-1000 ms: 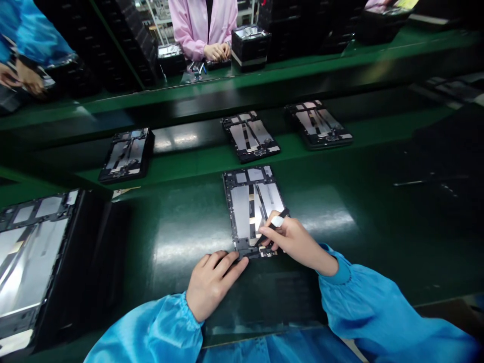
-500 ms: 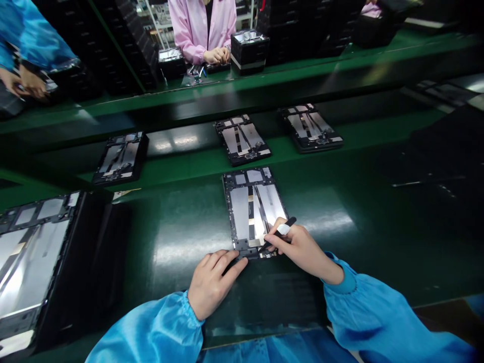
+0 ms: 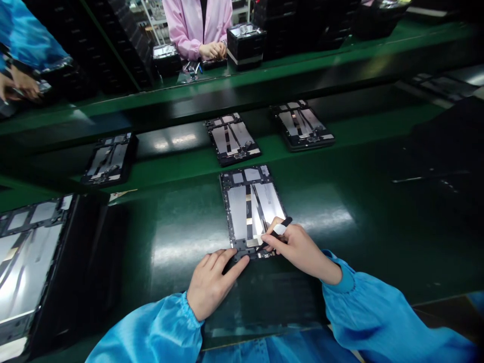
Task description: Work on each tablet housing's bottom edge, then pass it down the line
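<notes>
An opened tablet (image 3: 249, 206) with silver battery panels lies flat on the dark green mat in front of me. My right hand (image 3: 298, 247) pinches a thin black tool (image 3: 278, 230) whose tip touches the tablet's lower edge. My left hand (image 3: 214, 280) rests on the mat, its fingers stretched out and pressing the tablet's lower left corner. Both arms wear blue sleeves.
Three more opened tablets (image 3: 231, 137) (image 3: 301, 123) (image 3: 108, 160) lie on the green belt behind. A black tray stack with a tablet (image 3: 34, 262) stands at the left. Across the line a person in a pink coat (image 3: 198, 25) works beside black trays (image 3: 245, 45). Another person's blue sleeve (image 3: 30, 40) shows at the top left.
The tablets on the belt have drifted left. My right hand shifted the tool slightly along the tablet's lower edge; my left hand stayed put.
</notes>
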A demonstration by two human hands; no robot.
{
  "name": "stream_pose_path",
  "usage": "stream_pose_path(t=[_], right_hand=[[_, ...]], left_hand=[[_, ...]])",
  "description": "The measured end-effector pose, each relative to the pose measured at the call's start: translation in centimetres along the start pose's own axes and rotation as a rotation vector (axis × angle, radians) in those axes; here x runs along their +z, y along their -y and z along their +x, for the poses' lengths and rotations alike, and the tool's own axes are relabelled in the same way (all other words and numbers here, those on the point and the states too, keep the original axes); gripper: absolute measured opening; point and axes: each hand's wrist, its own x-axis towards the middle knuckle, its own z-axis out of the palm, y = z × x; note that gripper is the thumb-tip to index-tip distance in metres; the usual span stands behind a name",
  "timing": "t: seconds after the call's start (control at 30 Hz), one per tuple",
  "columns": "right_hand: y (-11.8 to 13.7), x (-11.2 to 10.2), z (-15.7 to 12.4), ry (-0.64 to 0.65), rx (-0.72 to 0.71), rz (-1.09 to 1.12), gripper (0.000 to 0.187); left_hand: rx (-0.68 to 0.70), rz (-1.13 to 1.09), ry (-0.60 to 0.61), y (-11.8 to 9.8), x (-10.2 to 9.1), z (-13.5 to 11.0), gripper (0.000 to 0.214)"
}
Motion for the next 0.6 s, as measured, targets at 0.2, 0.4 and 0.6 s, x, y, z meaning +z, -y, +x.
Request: stream_pose_path(t=[0.2,0.4,0.6], right_hand=[[-0.1,0.0,0.0,-0.007,-0.011,-0.036,0.021],[-0.8,0.1,-0.2,-0.125,-0.069,-0.024,0.024],[-2.8,-0.1,0.7,-0.588,-0.074,0.254,0.030]], left_hand=[[-0.037,-0.004,0.060,-0.5,-0.4,1.9,0.032],[0.006,-0.171,0.059,0.6,-1.0,2.0,0.029],[-0.199,-0.321,-0.075,1.6,-0.5,1.7,0.023]])
